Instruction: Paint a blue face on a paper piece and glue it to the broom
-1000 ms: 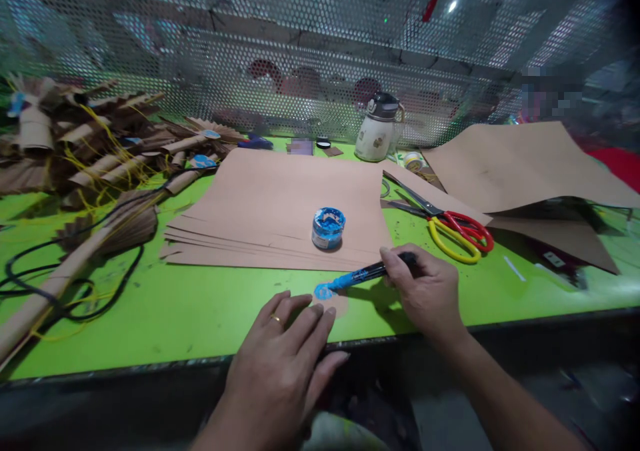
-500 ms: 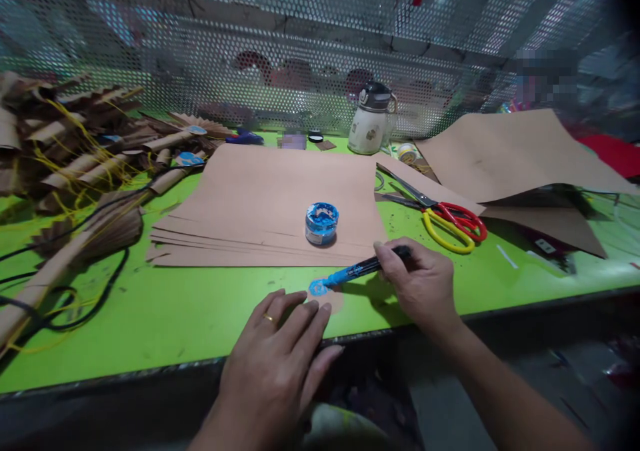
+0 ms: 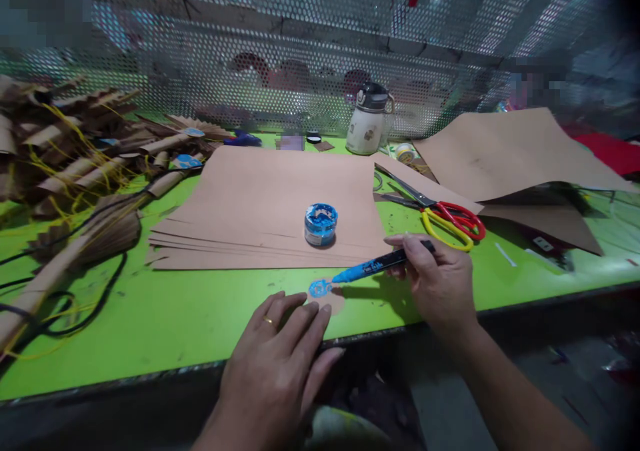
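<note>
My right hand (image 3: 437,271) grips the black rear part of a marker pen (image 3: 373,265), whose front half is coated in blue paint. Its tip is at the right side of blue marks on a small round piece of brown paper (image 3: 331,300). My left hand (image 3: 280,351), wearing a ring, lies flat with fingers stretched out, and its fingertips press the near-left part of the paper disc to the green table (image 3: 200,318). Just beyond the disc, an uncovered jar of blue paint (image 3: 321,226) stands on a stack of brown paper sheets (image 3: 265,191).
Scissors with red and yellow handles (image 3: 445,221) lie right of the stack. Behind are a white bottle (image 3: 367,121) and a perforated metal screen (image 3: 300,38). Rolled brown paper pieces with yellow strings (image 3: 75,144) heap at left; larger brown sheets (image 3: 490,151) lie at right.
My right hand and the marker pen have shifted to the right, and the tip has moved toward the right edge of the blue marks. My left hand has stayed put.
</note>
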`<state>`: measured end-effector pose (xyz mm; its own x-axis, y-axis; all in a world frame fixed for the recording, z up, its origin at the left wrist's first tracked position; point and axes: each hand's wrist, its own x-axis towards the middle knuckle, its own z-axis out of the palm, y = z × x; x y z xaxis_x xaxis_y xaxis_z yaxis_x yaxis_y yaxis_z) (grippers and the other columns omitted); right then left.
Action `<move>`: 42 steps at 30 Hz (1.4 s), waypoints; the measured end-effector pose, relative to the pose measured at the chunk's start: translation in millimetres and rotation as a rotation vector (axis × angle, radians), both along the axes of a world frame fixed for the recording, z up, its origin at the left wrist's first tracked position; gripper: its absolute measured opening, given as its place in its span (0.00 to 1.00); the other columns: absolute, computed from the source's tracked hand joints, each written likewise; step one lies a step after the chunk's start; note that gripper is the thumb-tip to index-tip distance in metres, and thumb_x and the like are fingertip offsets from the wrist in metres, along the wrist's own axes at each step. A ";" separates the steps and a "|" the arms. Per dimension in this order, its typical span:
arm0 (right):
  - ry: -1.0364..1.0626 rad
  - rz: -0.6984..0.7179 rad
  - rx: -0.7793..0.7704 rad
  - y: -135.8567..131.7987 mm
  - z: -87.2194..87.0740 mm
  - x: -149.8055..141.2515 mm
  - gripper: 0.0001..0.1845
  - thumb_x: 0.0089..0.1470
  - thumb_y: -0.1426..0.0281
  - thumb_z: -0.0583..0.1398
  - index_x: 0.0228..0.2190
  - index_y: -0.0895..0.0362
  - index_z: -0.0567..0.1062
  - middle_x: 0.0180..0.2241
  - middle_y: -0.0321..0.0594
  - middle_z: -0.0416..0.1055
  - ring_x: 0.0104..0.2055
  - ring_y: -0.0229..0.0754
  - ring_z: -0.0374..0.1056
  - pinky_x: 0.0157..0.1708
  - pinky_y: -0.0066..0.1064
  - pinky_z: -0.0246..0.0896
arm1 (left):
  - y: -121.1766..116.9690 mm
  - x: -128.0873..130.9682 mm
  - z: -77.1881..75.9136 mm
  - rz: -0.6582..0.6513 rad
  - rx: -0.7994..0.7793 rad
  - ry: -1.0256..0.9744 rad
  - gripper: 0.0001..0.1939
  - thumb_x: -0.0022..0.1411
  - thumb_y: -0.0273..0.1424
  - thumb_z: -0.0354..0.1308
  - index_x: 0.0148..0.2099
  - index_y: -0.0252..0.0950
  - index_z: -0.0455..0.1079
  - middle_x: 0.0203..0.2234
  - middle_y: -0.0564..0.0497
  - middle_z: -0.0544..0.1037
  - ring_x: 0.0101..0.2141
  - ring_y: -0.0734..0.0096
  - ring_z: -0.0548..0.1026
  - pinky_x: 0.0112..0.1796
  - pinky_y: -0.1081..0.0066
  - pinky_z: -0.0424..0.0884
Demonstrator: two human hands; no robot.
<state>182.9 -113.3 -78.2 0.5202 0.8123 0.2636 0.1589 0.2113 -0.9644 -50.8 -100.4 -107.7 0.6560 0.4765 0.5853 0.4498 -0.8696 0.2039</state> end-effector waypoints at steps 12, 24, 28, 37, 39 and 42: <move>0.333 0.270 0.061 2.6 -3.6 6.2 0.11 0.48 0.63 0.70 0.32 0.56 0.80 0.15 0.29 0.63 0.17 0.35 0.60 0.20 0.31 0.64 | 0.2 0.1 -3.2 0.010 0.013 -0.019 0.16 0.66 0.31 0.59 0.53 0.29 0.73 0.44 0.44 0.80 0.47 0.52 0.71 0.48 0.50 0.71; -0.236 -0.041 0.018 -37.6 -16.7 -7.1 0.05 0.55 0.69 0.66 0.36 0.53 0.78 0.29 0.36 0.74 0.24 0.36 0.70 0.24 0.26 0.68 | 1.7 -0.1 -8.4 0.020 0.069 -0.028 0.16 0.67 0.33 0.57 0.53 0.29 0.73 0.43 0.44 0.80 0.48 0.52 0.71 0.48 0.51 0.70; -0.293 -0.039 0.001 -36.9 -16.1 -15.2 0.04 0.56 0.69 0.64 0.36 0.52 0.77 0.29 0.35 0.74 0.26 0.36 0.71 0.29 0.26 0.70 | 1.6 -0.7 -12.9 0.028 0.080 -0.032 0.17 0.66 0.33 0.59 0.54 0.28 0.72 0.44 0.43 0.79 0.48 0.51 0.70 0.49 0.51 0.70; -0.409 0.051 -0.047 -32.4 -17.0 -16.1 0.06 0.59 0.67 0.63 0.39 0.53 0.77 0.27 0.35 0.73 0.26 0.38 0.71 0.30 0.30 0.72 | 1.8 1.1 -15.3 0.045 0.092 -0.042 0.17 0.66 0.34 0.58 0.54 0.29 0.72 0.44 0.44 0.80 0.48 0.51 0.71 0.48 0.50 0.71; -0.405 0.080 -0.040 -32.9 -17.0 -15.4 0.06 0.59 0.67 0.62 0.40 0.52 0.76 0.28 0.35 0.74 0.27 0.37 0.71 0.30 0.29 0.72 | 1.8 0.8 -17.7 0.054 0.091 -0.041 0.18 0.66 0.35 0.58 0.54 0.30 0.72 0.45 0.44 0.79 0.49 0.51 0.71 0.49 0.50 0.70; -0.400 0.104 -0.035 -32.5 -17.2 -15.3 0.06 0.59 0.68 0.63 0.40 0.51 0.76 0.29 0.34 0.75 0.28 0.36 0.72 0.30 0.26 0.71 | 1.7 -0.5 -18.0 0.049 0.100 -0.038 0.18 0.66 0.34 0.59 0.54 0.30 0.72 0.45 0.44 0.79 0.48 0.51 0.71 0.48 0.51 0.70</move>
